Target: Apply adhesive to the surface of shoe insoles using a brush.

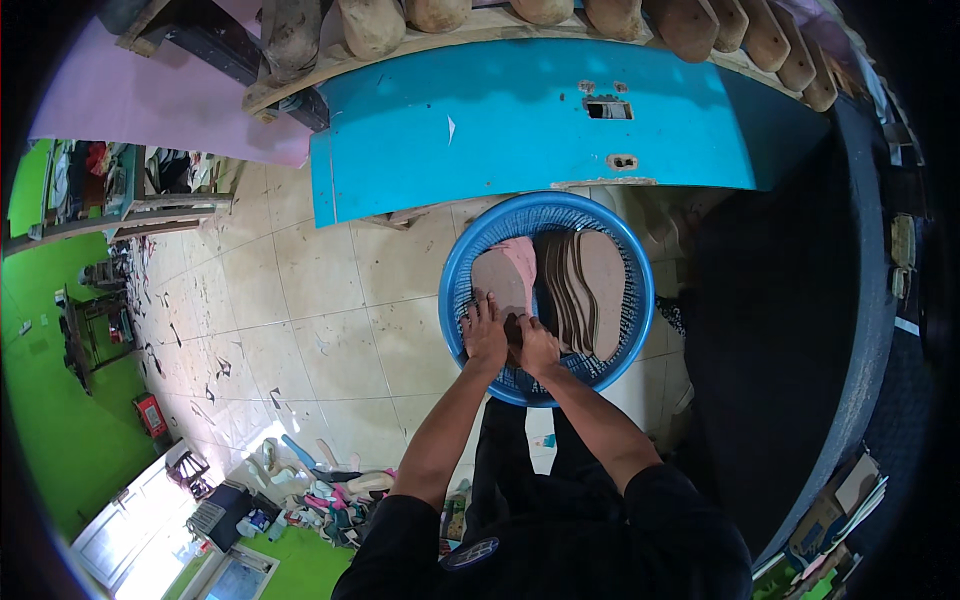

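A round blue plastic basket (447, 262) stands in front of me with sole-shaped pieces inside. On its left side lies a beige-grey sole piece (497, 272), with pink material (521, 256) showing along its far and right edges. My left hand (485, 335) rests on the near part of that piece, its fingers spread. Close beside it, my right hand (537, 345) has its fingers curled at the piece's near right edge, where a dark gap partly hides the fingertips. Several more sole pieces (601, 285) with dark edges stand overlapped in a row on the basket's right side.
Beyond the basket is a turquoise panel (450, 130) with cut-outs, below a wooden rack of shoe lasts (690, 28). A black-covered surface (760, 330) stands to the right. Scraps (222, 368) litter the tiled floor (330, 345), and a colourful heap (335, 500) lies at the lower left.
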`<state>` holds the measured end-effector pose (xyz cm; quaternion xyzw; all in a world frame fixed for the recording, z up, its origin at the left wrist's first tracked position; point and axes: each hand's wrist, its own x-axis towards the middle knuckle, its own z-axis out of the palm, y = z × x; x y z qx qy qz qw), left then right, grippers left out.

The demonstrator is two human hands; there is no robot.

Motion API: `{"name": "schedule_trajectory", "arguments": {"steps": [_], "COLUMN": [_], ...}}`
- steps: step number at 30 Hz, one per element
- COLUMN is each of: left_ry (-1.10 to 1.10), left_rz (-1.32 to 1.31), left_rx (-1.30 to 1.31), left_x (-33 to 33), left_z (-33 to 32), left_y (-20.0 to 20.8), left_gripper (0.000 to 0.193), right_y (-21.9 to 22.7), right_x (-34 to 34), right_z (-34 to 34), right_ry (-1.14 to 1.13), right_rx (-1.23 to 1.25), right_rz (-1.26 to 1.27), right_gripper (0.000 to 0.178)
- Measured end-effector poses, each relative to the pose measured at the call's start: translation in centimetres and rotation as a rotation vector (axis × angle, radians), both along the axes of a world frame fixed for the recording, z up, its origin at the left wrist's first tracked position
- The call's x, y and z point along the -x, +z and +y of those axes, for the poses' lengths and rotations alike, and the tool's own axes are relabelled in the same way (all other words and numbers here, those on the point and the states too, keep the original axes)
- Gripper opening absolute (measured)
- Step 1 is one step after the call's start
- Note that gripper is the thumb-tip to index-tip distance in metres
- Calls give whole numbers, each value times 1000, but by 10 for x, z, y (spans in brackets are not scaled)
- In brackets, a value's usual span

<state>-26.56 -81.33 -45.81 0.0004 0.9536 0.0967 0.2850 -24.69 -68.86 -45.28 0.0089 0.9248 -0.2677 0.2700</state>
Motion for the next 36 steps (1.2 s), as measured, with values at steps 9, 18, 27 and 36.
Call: {"name": "schedule_trajectory", "arguments": {"steps": [9, 18, 27, 36], "left_ry": [-113, -126, -136, -163], "left_rz": [154, 107, 93, 80], "left_rx": [59, 10, -14, -29], "left_x": [23, 22, 25, 25], "left_z": [2, 2, -10, -2], "left_y": [-11, -13, -4, 36], "left_gripper": [40, 41, 56, 61], "right_y": [-9, -11, 2, 32], "right_x": [5, -2, -7, -18], "right_z": [4, 1, -1, 36], "right_ry": [-20, -109, -83, -144], "right_rx": [23, 41, -12, 121], "right_rz": [-81, -72, -85, 74], "right_gripper": [47, 53, 54, 53]}}
